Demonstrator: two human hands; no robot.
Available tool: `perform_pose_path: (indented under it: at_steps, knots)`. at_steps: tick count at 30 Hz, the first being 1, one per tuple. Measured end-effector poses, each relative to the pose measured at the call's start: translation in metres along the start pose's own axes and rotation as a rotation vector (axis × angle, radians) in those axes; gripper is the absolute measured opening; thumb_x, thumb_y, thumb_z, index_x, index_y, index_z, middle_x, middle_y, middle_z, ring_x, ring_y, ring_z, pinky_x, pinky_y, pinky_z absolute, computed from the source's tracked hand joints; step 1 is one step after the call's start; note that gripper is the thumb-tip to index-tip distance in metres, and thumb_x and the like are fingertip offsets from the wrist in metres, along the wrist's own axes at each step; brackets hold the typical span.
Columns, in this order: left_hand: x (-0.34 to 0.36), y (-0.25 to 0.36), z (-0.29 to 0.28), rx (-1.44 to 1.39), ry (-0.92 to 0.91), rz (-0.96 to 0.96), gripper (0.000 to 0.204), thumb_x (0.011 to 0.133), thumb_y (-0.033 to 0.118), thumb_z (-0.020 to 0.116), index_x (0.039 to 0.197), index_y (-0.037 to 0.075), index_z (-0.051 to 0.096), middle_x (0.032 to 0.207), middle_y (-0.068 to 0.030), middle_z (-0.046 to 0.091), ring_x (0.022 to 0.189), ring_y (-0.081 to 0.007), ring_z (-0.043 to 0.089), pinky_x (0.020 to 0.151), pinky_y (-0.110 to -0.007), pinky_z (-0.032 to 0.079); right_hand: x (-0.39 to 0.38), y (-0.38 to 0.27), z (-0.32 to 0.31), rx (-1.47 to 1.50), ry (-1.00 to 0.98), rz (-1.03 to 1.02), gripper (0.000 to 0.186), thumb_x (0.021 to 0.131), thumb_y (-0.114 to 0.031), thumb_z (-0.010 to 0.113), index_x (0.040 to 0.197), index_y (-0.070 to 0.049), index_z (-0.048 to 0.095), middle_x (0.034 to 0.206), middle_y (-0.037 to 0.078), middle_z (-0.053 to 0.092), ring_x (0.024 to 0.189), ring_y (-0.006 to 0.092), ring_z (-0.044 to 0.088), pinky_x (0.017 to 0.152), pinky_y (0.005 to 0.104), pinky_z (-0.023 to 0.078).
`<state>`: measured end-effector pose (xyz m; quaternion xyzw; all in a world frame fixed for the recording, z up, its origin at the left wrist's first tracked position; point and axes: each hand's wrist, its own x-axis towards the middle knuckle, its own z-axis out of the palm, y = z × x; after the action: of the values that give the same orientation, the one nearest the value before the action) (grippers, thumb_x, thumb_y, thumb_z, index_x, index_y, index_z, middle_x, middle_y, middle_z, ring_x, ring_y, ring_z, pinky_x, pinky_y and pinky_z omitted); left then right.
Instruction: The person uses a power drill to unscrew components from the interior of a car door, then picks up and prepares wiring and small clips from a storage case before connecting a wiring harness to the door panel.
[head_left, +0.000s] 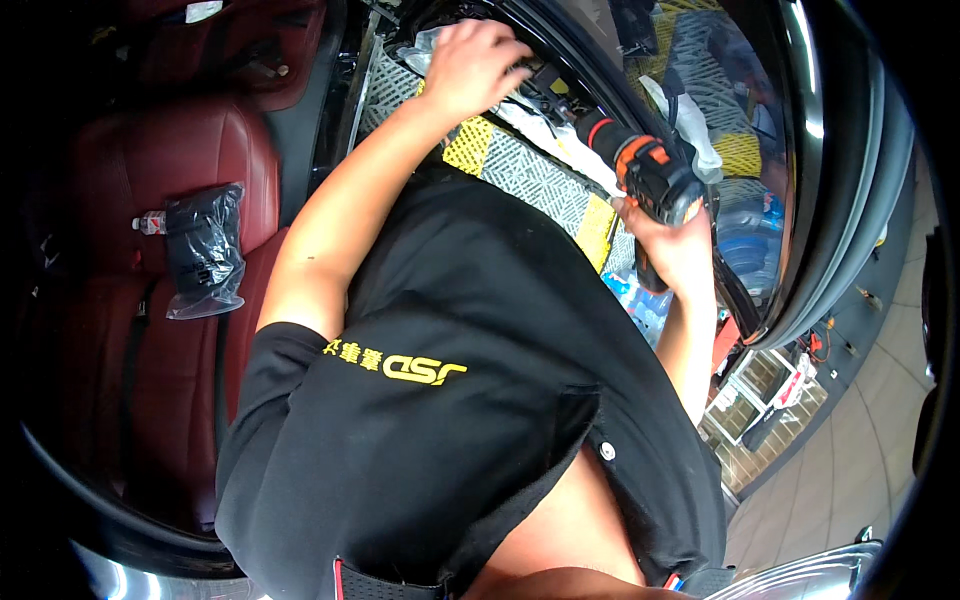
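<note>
My right hand (672, 245) grips an orange-and-black cordless drill (650, 170). The drill's nose points up and left at a dark metal part (550, 88) in the car's door opening, with its tip close to that part. My left hand (475, 62) is just up and left of the drill tip, fingers apart and curved over the dark edge, slightly blurred; nothing held shows in it. White crumpled material (565, 145) lies along the opening, beside grey-and-yellow patterned sheeting (530, 170).
A maroon leather seat (140, 320) at left holds a small bottle (148, 223) and a dark plastic-bagged item (205, 260). The curved black car frame (840, 180) rises at right, beside a tiled floor (850, 440) with a pale metal frame (750, 390) and small tools.
</note>
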<state>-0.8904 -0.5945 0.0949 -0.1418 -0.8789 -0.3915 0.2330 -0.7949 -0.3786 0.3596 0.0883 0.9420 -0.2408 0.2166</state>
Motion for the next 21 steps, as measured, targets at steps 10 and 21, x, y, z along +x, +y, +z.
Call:
perform_pose_path:
  at_steps: [10, 21]
  knots:
    - [0.026, -0.008, 0.021, 0.081, -0.273, 0.270, 0.021, 0.079, 0.032, 0.081, 0.096, 0.023, 0.073, 0.104, 0.0062, 0.065, 0.107, -0.0203, 0.061, 0.094, -0.040, 0.043, -0.033, 0.025, 0.014, 0.068, 0.126, 0.029, 0.036, 0.083, -0.014, 0.086, 0.118, -0.009, 0.076, 0.084, -0.002, 0.071, 0.072, 0.0076, 0.062, 0.070, 0.0293, 0.053]
    - [0.036, -0.009, 0.023, 0.096, -0.371, 0.160, 0.013, 0.085, 0.029, 0.078, 0.093, 0.021, 0.072, 0.098, 0.0024, 0.070, 0.104, -0.0231, 0.067, 0.093, -0.042, 0.047, -0.035, 0.027, 0.019, 0.070, 0.061, 0.073, 0.031, 0.087, -0.006, 0.083, 0.116, -0.002, 0.073, 0.102, 0.005, 0.077, 0.092, 0.0122, 0.070, 0.086, 0.0320, 0.057]
